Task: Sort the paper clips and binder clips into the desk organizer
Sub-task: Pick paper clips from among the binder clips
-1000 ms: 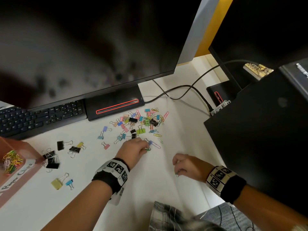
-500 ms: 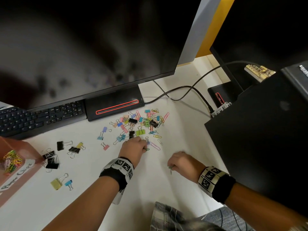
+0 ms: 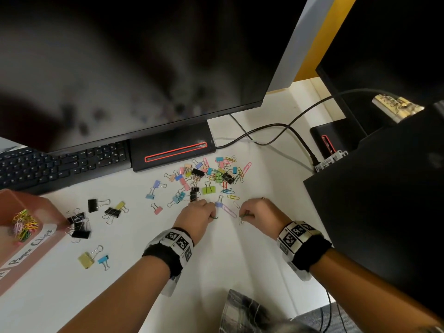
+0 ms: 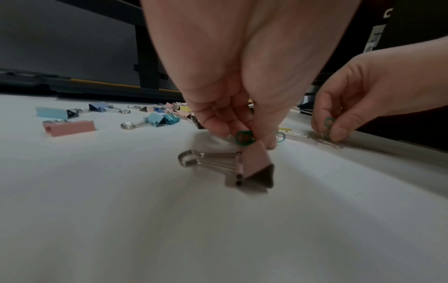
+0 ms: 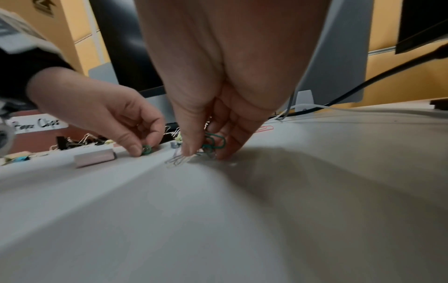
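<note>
1. The left hand (image 3: 197,218) is low on the white surface (image 3: 228,260), just near of the mixed pile (image 3: 206,179). Its thumb and fingers are curled tight, pinching a green paper clip (image 4: 244,138) at the fingertips. A pink binder clip (image 4: 254,168) shows just under that hand in the left wrist view; whether it is held or only lies there I cannot tell.

2. The right hand (image 3: 260,213) is just right of the left one, apart from it. Its fingers are curled around a small bunch of paper clips (image 5: 208,145), green and silver, with the tips pressed down on the surface, probably to slide up another flat wire clip that is hard to lift straight.

3. Both hands seem to be collecting several clips per trip, which would save journeys to the organizer (image 3: 24,227). It stands at the far left edge, well apart from the hands, and its compartment labelled for paper clips already holds a heap of coloured ones.

4. Black binder clips (image 3: 79,224) lie just beside the organizer, with a yellow and a blue one nearer; they look staged by type. Most of the pile by the monitor base (image 3: 171,146) is unsorted.
</note>
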The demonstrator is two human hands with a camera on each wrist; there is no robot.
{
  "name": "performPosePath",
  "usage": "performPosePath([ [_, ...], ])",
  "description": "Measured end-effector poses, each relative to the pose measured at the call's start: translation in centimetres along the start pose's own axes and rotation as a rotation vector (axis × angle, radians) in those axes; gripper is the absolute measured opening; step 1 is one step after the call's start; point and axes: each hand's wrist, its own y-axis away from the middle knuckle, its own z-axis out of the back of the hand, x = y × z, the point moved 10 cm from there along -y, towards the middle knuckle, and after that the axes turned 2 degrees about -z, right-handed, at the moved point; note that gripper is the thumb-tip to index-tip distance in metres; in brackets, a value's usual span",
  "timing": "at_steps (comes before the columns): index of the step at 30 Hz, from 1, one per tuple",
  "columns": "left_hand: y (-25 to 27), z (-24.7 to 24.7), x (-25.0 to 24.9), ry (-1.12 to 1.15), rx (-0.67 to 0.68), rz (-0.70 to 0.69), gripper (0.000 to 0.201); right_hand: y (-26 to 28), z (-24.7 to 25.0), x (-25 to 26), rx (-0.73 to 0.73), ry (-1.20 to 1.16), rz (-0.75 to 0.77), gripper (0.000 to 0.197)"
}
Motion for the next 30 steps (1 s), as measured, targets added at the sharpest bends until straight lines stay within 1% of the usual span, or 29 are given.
performPosePath([
  [2,-0.1,0.3,-1.0,0.038,-0.027,-0.053,0.020,-0.3,1.0,-0.3,-0.068,-0.108,-0.044,0.020],
  [3,-0.2,0.3,-1.7,0.059,-0.033,-0.084,0.026,-0.6,1.4,-0.3,-0.089,-0.145,-0.061,0.027],
  [5,-0.7,0.0,-2.9,0.083,-0.025,-0.116,0.035,-1.3,1.6,0.1,-0.091,-0.172,-0.082,0.037],
  [7,-1.4,-0.5,-3.2,0.063,-0.002,-0.089,0.035,-2.3,1.3,0.7,-0.055,-0.151,-0.099,0.044],
  [9,-1.9,-0.7,-2.7,0.055,0.001,-0.040,0.029,-3.2,0.8,0.9,-0.016,-0.103,-0.112,0.048],
  [11,-2.0,-0.5,-2.0,0.060,-0.026,-0.008,0.016,-3.8,0.6,1.0,-0.010,-0.054,-0.114,0.046],
  [12,-2.0,-0.4,-1.8,0.049,-0.033,0.002,0.012,-3.9,0.7,1.0,-0.017,-0.040,-0.118,0.041],
  [15,-2.1,-0.4,-1.1,0.020,-0.025,0.029,0.012,-4.1,0.8,1.0,-0.047,0.007,-0.123,0.022],
  [17,-2.1,-0.5,-0.7,0.022,-0.015,0.039,0.012,-4.2,0.8,1.1,-0.055,0.011,-0.122,0.017],
  [21,-1.9,-0.6,-0.3,-0.020,-0.014,0.038,0.011,-4.5,0.4,1.9,0.023,0.111,-0.106,0.020],
  [24,-1.7,-0.8,-0.2,-0.031,-0.030,0.041,0.010,-4.5,0.7,1.9,0.020,0.125,-0.123,0.018],
  [28,-1.5,-1.8,0.2,-0.044,-0.017,0.051,0.027,-4.9,-0.1,1.8,0.071,0.228,-0.186,0.021],
  [30,-1.5,-1.6,0.1,-0.026,-0.018,0.054,0.029,-4.8,-0.4,1.9,0.064,0.273,-0.181,0.021],
])
